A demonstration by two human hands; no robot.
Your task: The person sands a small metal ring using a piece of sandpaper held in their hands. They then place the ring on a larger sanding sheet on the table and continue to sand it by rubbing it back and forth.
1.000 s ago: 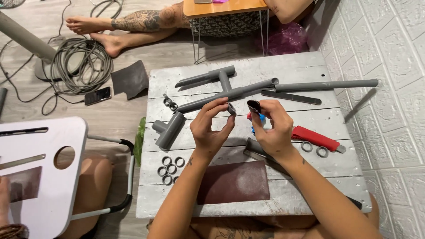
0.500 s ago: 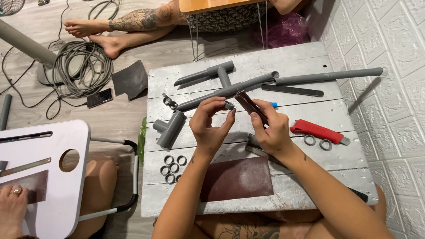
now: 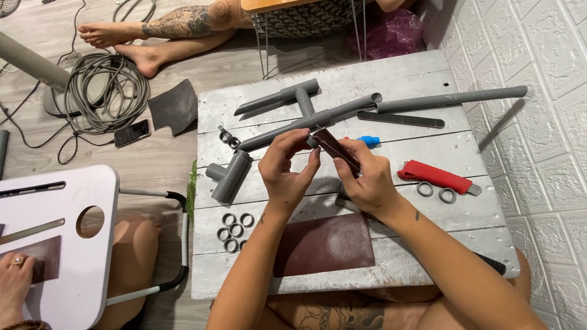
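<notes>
My right hand (image 3: pixel 370 180) pinches a narrow dark brown sandpaper strip (image 3: pixel 336 148), held slanted above the middle of the grey wooden table (image 3: pixel 269 278). My left hand (image 3: pixel 286 170) has its thumb and fingertips closed on the strip's upper end; whether a small part sits under the fingers is hidden. Right behind the hands lies a long grey pipe assembly (image 3: pixel 287 129), with a blue-tipped piece (image 3: pixel 368 140) beside it. A brown sandpaper sheet (image 3: pixel 324 245) lies under my forearms.
Several grey rings (image 3: pixel 233 227), a grey tee fitting (image 3: pixel 230 177), a red utility knife (image 3: pixel 435 177), two rings (image 3: pixel 435 193), a dark flat bar (image 3: pixel 400 119) and a long pipe (image 3: pixel 452 98) lie on the table. At left are a white lap table (image 3: pixel 61 201) and another person's hand (image 3: pixel 13 278). On the floor are a cable coil (image 3: pixel 104 91) and a phone (image 3: pixel 131 132).
My right hand has tipped the strip from nearly upright to a slant. Both hands have drawn closer together, with my left fingers now on its end.
</notes>
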